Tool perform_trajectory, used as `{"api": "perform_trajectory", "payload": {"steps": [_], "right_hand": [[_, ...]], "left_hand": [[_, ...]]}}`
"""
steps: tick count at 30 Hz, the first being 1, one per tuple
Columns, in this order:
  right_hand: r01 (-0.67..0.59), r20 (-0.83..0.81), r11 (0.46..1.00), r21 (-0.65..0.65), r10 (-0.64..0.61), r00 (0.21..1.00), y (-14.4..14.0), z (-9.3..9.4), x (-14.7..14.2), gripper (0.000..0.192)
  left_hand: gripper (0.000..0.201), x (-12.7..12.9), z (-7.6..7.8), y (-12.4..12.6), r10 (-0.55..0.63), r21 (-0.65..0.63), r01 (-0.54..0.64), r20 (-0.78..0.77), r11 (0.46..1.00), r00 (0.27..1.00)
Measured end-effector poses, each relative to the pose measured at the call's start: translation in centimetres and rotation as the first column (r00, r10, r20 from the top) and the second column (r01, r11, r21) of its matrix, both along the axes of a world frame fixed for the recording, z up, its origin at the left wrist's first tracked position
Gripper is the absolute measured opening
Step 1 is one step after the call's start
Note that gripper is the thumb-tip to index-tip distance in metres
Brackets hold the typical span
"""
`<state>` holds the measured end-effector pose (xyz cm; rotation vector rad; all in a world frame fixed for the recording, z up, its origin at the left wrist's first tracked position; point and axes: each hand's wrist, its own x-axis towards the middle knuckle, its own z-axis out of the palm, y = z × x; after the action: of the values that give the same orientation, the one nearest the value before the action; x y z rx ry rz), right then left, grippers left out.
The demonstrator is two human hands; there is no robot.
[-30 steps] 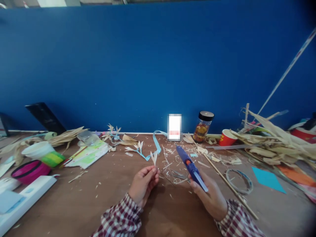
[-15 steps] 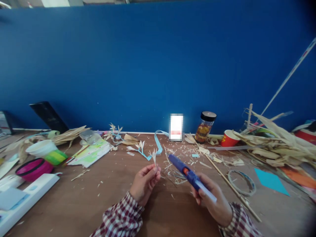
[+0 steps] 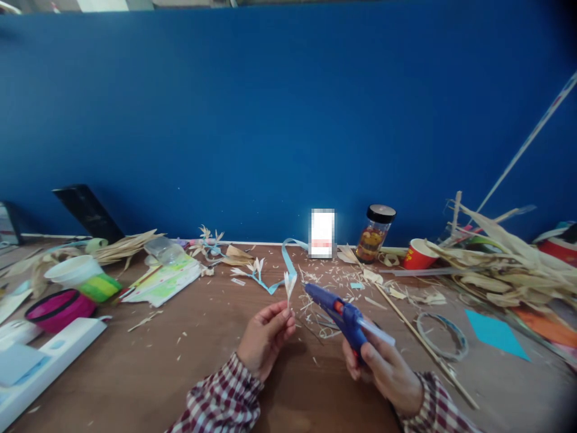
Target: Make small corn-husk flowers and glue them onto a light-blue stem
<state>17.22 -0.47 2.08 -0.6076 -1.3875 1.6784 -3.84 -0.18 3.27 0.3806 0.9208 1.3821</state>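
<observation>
Left grip (image 3: 265,337) pinches a husk flower (image 3: 289,284) upright by its base; right grip (image 3: 383,370) wraps a glue gun (image 3: 343,314) — its nozzle points up-left, just right of the flower, long axis slanting toward it above the counter (image 3: 135,373).

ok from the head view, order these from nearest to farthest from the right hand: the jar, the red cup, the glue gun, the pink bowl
From the right hand:
1. glue gun, held in that hand, nozzle toward the left hand's husk piece.
2. jar, at the back by the wall, slightly left.
3. red cup, back right; close to the jar's distance, hard to rank.
4. pink bowl, far left.
</observation>
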Motion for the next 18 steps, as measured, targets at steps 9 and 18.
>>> {"api": "perform_trajectory", "payload": {"steps": [9, 18], "right_hand": [[0.019, 0.007, 0.999, -0.032, -0.019, 1.0, 0.06, 0.08, -0.22, 0.04], [0.069, 0.01, 0.997, -0.028, -0.069, 0.998, -0.07, 0.02, -0.16, 0.034]], "left_hand": [[0.005, -0.01, 0.13, 0.17, -0.021, -0.009, 0.021, -0.027, 1.0, 0.999], [0.013, -0.14, -0.21, 0.01, -0.041, -0.058, 0.038, -0.05, 0.998, 0.998]]}}
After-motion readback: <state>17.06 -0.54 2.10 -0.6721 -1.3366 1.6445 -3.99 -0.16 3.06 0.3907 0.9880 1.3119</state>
